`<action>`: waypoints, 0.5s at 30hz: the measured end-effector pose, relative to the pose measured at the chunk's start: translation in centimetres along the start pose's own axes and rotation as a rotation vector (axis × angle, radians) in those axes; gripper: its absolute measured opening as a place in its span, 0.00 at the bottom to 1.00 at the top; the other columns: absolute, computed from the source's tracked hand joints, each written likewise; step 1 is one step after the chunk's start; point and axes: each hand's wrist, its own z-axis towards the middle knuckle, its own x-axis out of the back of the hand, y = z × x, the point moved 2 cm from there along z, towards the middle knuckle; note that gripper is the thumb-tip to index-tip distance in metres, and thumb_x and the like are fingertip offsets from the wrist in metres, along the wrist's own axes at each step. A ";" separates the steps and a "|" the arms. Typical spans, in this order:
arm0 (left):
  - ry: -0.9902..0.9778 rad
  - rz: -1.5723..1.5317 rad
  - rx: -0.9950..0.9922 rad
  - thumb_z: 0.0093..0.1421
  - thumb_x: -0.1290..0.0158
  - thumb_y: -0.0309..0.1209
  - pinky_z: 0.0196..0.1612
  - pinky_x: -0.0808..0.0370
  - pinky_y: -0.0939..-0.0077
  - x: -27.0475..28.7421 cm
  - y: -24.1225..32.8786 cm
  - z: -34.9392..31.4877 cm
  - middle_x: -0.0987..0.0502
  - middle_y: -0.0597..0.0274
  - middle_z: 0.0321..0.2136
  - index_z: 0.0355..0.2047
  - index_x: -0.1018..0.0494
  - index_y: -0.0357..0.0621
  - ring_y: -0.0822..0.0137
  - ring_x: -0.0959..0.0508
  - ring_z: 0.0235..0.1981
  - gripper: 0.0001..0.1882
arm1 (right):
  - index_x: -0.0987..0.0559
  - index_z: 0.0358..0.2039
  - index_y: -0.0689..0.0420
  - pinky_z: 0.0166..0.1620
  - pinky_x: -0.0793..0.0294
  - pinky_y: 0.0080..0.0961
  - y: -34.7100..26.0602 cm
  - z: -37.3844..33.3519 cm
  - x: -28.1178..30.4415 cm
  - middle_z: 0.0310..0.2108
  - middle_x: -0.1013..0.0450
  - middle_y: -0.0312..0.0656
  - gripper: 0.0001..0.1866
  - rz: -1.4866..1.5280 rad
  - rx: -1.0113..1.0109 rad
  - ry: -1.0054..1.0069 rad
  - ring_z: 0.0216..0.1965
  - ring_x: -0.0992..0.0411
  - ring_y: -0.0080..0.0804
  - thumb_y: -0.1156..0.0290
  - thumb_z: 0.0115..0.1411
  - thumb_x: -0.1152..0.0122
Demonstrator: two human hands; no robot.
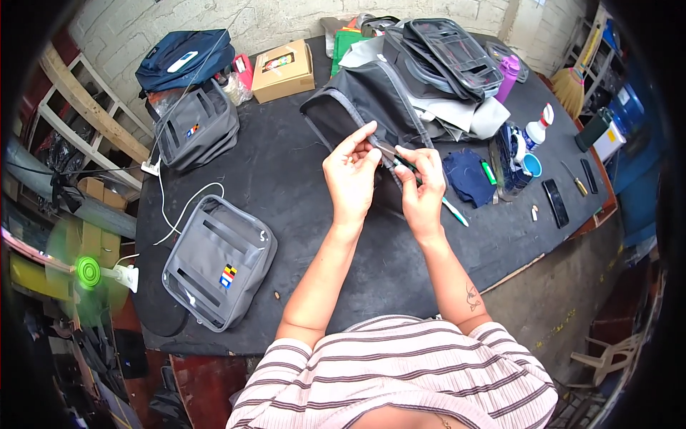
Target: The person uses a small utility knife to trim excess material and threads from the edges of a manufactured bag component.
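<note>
Near the table's middle, my left hand (350, 175) pinches with thumb and forefinger at the piped edge of an unfinished dark grey bag (389, 96). My right hand (423, 187), close beside it, is closed on a slim tool (386, 150) with a metal tip and a dark green part, held against that edge. Its kind is partly hidden by my fingers. A white-and-green stick-like handle (455, 212) shows below my right hand; whether it belongs to the tool I cannot tell. The bag's body spreads away beyond my hands.
Grey pouches with clear fronts (218, 261) lie left. A navy bag (184, 61), a cardboard box (282, 70) and stacked bags (454, 61) stand behind. At right are a purple bottle (508, 77), a spray bottle (538, 129), navy cloth (469, 177) and a phone (555, 203). A green fan (88, 272) spins left.
</note>
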 end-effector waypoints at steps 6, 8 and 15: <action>0.007 0.163 -0.075 0.56 0.48 0.11 0.36 0.28 0.88 0.0 -0.7 -0.2 0.27 0.68 0.34 0.51 0.25 0.35 0.80 0.28 0.32 0.21 | 0.23 0.47 0.63 0.41 0.31 0.22 4.2 -0.8 -2.2 0.38 0.31 0.37 0.12 0.254 -0.007 0.083 0.36 0.31 0.26 0.77 0.62 0.45; -0.009 0.423 -0.170 0.58 0.49 0.12 0.34 0.31 0.89 -0.1 -1.3 -0.6 0.29 0.68 0.34 0.50 0.23 0.38 0.81 0.30 0.31 0.20 | 0.30 0.54 0.61 0.34 0.37 0.14 7.2 -2.1 -3.1 0.39 0.33 0.34 0.16 0.783 -0.406 0.008 0.29 0.39 0.16 0.68 0.69 0.50; 0.124 0.601 -0.298 0.67 0.53 0.24 0.32 0.36 0.87 1.9 -1.1 -0.9 0.30 0.70 0.35 0.52 0.25 0.38 0.82 0.34 0.30 0.15 | 0.24 0.45 0.55 0.50 0.36 0.33 13.2 -8.6 -1.0 0.41 0.31 0.41 0.14 -0.136 -0.407 -0.154 0.45 0.33 0.39 0.63 0.62 0.44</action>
